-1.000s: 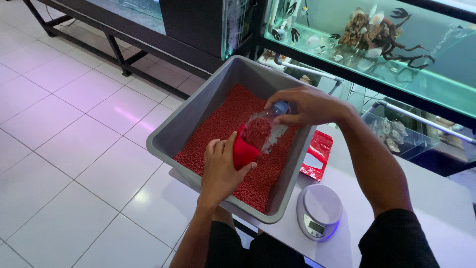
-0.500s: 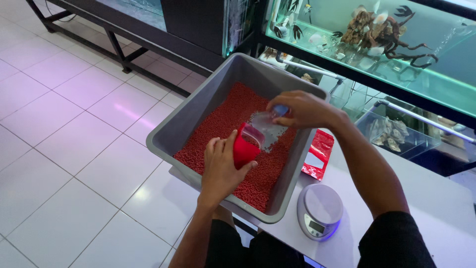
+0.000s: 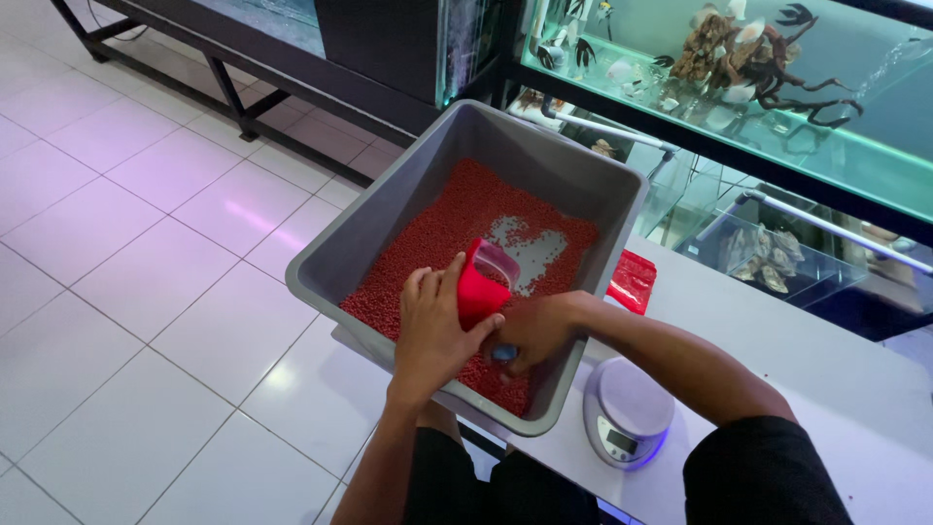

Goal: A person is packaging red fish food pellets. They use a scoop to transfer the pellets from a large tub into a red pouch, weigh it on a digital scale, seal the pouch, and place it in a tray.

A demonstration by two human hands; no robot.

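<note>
With your left hand (image 3: 432,326) wrapped around the red cup (image 3: 478,289) and your right hand (image 3: 533,331) pinching a small bottle low inside the grey tub (image 3: 408,199), a tilt could spill red pellets (image 3: 442,228) over the tub's near rim.

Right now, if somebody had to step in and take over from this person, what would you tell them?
Left hand: wrapped around a red bag, held open over the pellets.
Right hand: low in the near end of the grey tub, closed on a small blue-tipped thing I cannot make out.
The tub holds red pellets, with a bare patch near the middle. A round kitchen scale sits to the right on the white table, nothing on it; a red packet lies beside the tub.
Done: bag in hand. Left: filling, likely weighing.
</note>
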